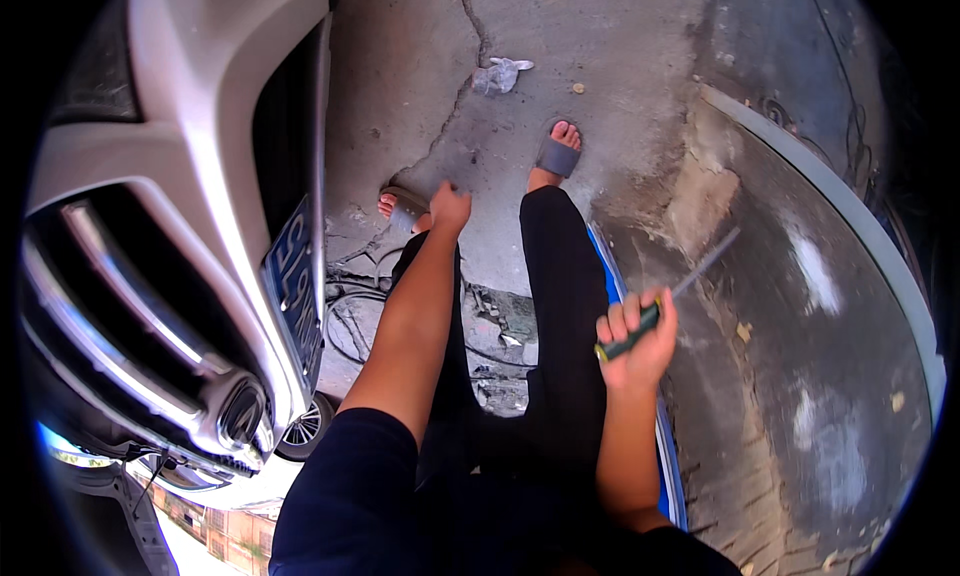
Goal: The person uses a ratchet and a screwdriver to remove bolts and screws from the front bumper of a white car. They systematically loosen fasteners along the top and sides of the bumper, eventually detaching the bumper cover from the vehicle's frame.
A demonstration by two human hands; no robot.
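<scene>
A screwdriver (652,328) with a green and yellow handle is gripped in my right hand (640,341). Its thin metal shaft points up and to the right, away from my legs, and its tip touches nothing that I can see. My left hand (452,208) reaches forward over the concrete, between my two sandalled feet. Its fingers look curled together and are partly blurred; what they hold, if anything, is too small to make out.
On the left stands a silver car front (205,166) with a blue plate (293,286). To the right lies a large curved dark panel (770,266) with whitish patches. A crumpled grey-white glove or rag (497,76) rests ahead on cracked concrete. Cables (345,326) run by my legs.
</scene>
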